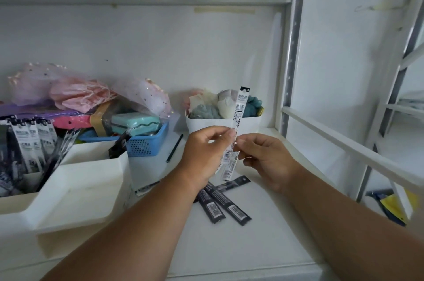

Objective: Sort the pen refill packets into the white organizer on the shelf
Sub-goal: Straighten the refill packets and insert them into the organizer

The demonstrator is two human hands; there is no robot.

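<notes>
From the head view, your left hand (204, 154) and right hand (263, 156) meet above the shelf (263, 246), fingers pinched shut on a few upright pen refill packets (237, 124). More packets (220, 202) lie flat on the shelf just below your hands. The white organizer (75, 191) sits near left, with packets standing in its far-left compartment (27, 143).

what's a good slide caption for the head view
Both hands hold refill packets upright above loose ones beside the white organizer.
</notes>
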